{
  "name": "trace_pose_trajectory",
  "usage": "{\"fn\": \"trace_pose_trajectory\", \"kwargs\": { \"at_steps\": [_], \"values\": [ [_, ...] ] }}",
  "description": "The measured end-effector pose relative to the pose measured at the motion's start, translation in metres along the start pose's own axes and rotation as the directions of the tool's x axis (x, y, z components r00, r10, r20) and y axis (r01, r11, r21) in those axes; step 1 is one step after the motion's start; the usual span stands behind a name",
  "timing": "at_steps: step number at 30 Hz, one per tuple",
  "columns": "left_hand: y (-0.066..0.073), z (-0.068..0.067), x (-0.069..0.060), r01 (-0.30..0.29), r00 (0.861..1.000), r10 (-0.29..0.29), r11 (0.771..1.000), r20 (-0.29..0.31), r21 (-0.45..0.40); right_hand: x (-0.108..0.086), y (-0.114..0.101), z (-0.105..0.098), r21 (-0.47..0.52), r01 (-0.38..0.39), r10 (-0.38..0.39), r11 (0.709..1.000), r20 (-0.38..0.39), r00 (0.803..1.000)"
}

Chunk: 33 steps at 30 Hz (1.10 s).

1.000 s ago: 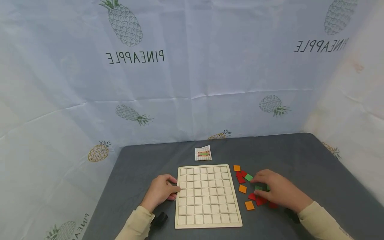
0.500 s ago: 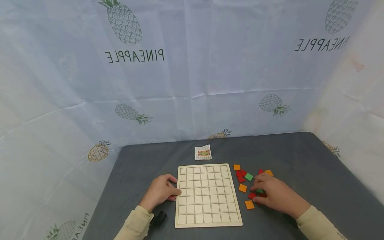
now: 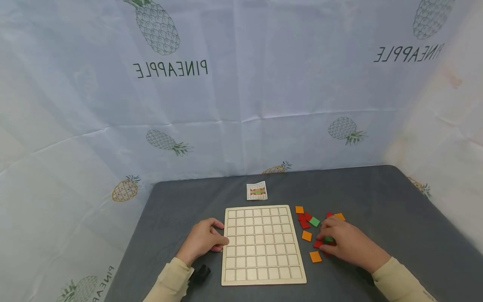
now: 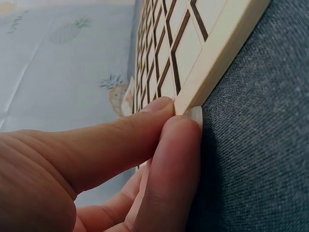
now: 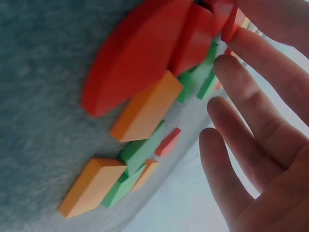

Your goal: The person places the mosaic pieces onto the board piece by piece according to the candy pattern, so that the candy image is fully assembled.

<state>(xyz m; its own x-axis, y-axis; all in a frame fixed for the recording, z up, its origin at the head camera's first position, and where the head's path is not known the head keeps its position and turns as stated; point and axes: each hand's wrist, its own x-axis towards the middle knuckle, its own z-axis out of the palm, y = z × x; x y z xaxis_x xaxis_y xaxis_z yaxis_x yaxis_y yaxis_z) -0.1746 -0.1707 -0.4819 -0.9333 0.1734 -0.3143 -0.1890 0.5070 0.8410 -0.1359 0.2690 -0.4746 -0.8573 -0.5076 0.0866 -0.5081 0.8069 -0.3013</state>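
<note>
My left hand (image 3: 202,240) pinches the left edge of a pale wooden grid board (image 3: 261,246) between thumb and finger; the left wrist view shows the thumb on top of the rim (image 4: 212,72). Beside the board on the right, my right hand (image 3: 347,243) is low among small coloured tiles. A red tile (image 5: 233,25) is between its thumb and index fingertip, while the other fingers extend loosely. Under that hand a green tile (image 3: 329,239) shows in part. Orange (image 5: 147,108), green and larger-looking red pieces (image 5: 140,48) lie close by in the right wrist view.
Between board and right hand lie orange tiles (image 3: 307,236), red tiles (image 3: 304,224) and a green tile (image 3: 315,222). Behind the board sits a small pattern card (image 3: 257,191). A pineapple-printed cloth (image 3: 286,84) encloses the dark table (image 3: 181,201).
My right hand has shifted slightly left and nearer, uncovering a red and an orange tile behind it, and its fingers have come closer around a red tile. The left hand stays on the board.
</note>
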Motion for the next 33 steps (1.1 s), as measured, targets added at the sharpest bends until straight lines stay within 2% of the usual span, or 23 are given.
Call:
{"fn": "trace_pose_trajectory", "kwargs": {
  "at_steps": [4, 7, 13, 17, 25, 33],
  "values": [
    [-0.001, 0.0, 0.001, 0.01, 1.0, -0.01, 1.0, 0.004, -0.019, 0.007, -0.004, -0.001, 0.033, -0.05, 0.051, 0.998, -0.006, 0.999],
    [-0.001, -0.001, 0.001, 0.017, 1.0, -0.016, 0.999, 0.008, -0.037, 0.02, -0.01, 0.0, 0.064, -0.079, 0.08, 0.995, -0.021, 0.997],
    [0.001, -0.002, 0.002, 0.031, 0.999, -0.03, 0.999, 0.014, -0.041, 0.052, -0.022, 0.005, 0.115, -0.047, 0.052, 0.992, -0.036, 0.998],
    [0.003, 0.0, 0.002, 0.045, 0.999, -0.044, 0.998, 0.027, -0.036, 0.064, -0.026, 0.011, 0.12, -0.057, 0.06, 0.991, -0.025, 0.998],
    [0.012, 0.0, 0.005, 0.095, 0.994, -0.092, 0.995, 0.064, -0.04, 0.068, -0.028, 0.019, 0.096, -0.082, 0.085, 0.992, -0.027, 0.996],
    [0.011, -0.004, 0.005, 0.099, 0.994, -0.098, 0.995, 0.045, -0.027, 0.073, -0.033, 0.02, 0.09, -0.048, 0.052, 0.995, -0.038, 0.998]
  ]
}}
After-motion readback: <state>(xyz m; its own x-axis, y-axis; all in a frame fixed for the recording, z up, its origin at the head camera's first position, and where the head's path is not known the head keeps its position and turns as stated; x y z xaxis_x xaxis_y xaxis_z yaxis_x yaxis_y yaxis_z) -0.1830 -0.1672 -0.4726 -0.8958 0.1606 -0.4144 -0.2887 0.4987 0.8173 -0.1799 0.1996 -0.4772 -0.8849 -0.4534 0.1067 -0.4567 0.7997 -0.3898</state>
